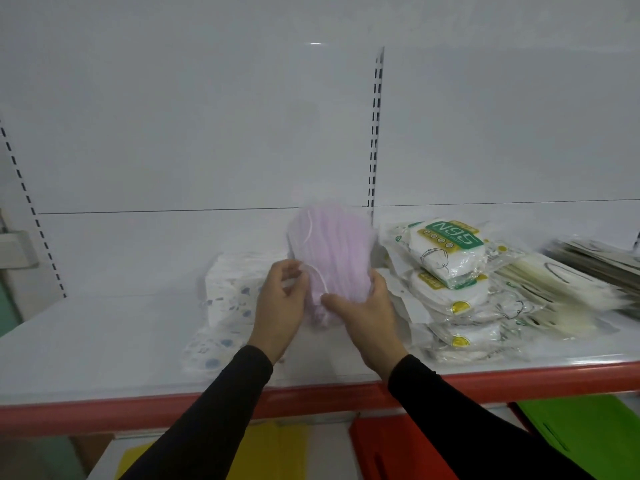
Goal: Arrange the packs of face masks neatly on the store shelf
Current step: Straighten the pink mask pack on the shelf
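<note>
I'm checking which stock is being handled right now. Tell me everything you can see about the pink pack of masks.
The pink pack of masks is a stack of pale pink pleated masks with white ear loops, seemingly in thin clear wrap, though blur hides detail. It is held up on end over the white shelf, between the patterned packs on its left and the N95 packs on its right. The left hand grips its lower left edge near a loop; the right hand grips its lower right side.

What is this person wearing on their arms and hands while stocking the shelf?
Both arms are in plain, close-fitting black long sleeves that end at the wrists. The left hand and right hand are bare: no gloves, rings, watch or bracelets show.
</note>
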The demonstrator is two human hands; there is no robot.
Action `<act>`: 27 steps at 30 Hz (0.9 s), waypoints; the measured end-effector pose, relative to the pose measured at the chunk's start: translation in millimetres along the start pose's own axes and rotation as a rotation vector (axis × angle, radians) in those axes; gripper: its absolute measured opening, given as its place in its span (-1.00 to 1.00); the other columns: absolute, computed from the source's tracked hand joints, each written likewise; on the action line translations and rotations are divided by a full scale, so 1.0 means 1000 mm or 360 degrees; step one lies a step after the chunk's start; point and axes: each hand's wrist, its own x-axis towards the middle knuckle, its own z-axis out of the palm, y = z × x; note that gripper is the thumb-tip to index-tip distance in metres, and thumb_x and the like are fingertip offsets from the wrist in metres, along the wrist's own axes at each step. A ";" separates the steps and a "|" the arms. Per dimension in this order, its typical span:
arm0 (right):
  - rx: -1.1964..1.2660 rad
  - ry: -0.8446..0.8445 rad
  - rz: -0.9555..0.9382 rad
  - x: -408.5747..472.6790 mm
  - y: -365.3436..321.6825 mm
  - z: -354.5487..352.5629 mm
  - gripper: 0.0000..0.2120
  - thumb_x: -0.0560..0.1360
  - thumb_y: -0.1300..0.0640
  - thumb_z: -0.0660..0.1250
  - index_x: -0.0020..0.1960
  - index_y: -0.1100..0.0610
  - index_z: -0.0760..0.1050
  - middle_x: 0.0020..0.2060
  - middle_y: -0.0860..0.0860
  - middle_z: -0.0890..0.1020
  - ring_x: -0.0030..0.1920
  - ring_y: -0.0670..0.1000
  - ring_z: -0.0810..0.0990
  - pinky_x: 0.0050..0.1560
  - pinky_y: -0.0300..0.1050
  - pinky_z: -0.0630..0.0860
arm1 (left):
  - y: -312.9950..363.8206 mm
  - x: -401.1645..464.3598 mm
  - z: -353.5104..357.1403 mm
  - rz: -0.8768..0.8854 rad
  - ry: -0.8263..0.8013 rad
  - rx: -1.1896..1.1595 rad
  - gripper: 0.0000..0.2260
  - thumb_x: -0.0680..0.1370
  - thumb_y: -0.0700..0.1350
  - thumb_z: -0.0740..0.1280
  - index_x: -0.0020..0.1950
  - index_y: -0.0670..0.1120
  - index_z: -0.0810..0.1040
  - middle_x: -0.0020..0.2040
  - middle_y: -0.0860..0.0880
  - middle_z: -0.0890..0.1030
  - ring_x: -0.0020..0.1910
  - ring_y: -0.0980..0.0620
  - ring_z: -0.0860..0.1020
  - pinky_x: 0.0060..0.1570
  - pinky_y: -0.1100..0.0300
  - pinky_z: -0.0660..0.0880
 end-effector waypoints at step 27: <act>-0.0039 -0.0440 -0.0003 0.003 -0.145 -0.154 -0.38 0.39 0.05 0.48 0.32 0.37 0.44 0.15 0.19 0.64 -0.03 -0.03 0.67 0.01 -0.13 0.60 | 0.111 0.030 0.086 -0.0574 -0.0930 -0.1421 -0.31 0.39 -0.02 0.56 0.46 -0.08 0.39 0.37 -0.24 0.50 0.29 -0.29 0.52 0.28 -0.29 0.41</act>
